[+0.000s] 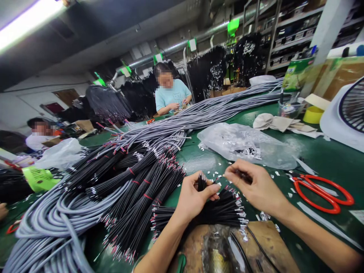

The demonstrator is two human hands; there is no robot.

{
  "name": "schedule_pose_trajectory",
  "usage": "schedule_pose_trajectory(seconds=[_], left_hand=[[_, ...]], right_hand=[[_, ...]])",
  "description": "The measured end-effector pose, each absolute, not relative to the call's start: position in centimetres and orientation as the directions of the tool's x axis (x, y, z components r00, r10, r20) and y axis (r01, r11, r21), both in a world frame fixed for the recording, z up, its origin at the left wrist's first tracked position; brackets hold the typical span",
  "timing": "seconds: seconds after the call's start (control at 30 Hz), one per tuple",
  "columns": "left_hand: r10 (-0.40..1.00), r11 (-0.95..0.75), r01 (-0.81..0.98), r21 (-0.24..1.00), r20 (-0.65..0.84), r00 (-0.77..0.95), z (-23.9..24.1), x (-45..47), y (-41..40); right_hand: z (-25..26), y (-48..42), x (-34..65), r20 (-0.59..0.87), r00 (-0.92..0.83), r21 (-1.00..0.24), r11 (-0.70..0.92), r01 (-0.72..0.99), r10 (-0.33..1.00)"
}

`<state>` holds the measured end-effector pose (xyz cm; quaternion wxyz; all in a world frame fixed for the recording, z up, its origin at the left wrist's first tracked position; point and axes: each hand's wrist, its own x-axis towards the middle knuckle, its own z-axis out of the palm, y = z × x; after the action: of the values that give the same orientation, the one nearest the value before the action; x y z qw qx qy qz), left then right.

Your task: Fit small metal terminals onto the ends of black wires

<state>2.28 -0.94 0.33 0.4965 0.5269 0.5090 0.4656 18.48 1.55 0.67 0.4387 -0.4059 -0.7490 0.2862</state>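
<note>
My left hand [193, 199] is closed around a small bundle of thin black cables [201, 181], whose cut ends stick up between thumb and fingers. Just right of it, my right hand [257, 185] has its fingertips pinched together, with small dark pieces under its curled fingers that I cannot make out. A gap separates the two hands. Below them lies a pile of short black cables [218, 210] with stripped, silvery and red ends. It rests at the edge of a worn wooden board [270, 237], where a few loose black pieces lie.
Red-handled scissors [322, 191] lie at right, near a fan [347, 110]. A clear plastic bag [241, 142] and white scraps cover part of the green table [196, 161]. Tied black cable bundles [145, 206] and grey cables [71, 208] fill the left. A co-worker [172, 93] sits opposite.
</note>
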Motion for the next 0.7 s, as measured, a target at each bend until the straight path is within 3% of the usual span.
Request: schedule_pose_trajectory(seconds=[0.13, 0.33, 0.57, 0.7], left_hand=[[0.998, 0.039, 0.07, 0.997, -0.042, 0.047, 0.4, 2.3, -0.8], [0.995, 0.038, 0.073, 0.997, -0.044, 0.085, 0.3, 2.2, -0.8], [0.989, 0.078, 0.072, 0.994, -0.086, 0.118, 0.6, 2.1, -0.9], [0.997, 0.067, 0.076, 0.995, -0.071, 0.042, 0.1, 2.0, -0.6]], right_hand=[[0.5, 2.7, 20.0, 0.468, -0.038, -0.791, 0.438, 0.429, 0.883], [-0.8, 2.2, 18.8, 0.369, -0.352, -0.765, 0.496, 0.411, 0.86], [-0.4, 1.1, 17.4, 0.427, -0.364, -0.746, 0.55, 0.376, 0.828], [0.5, 1.0, 17.7, 0.479, -0.344, -0.754, 0.579, 0.31, 0.808]])
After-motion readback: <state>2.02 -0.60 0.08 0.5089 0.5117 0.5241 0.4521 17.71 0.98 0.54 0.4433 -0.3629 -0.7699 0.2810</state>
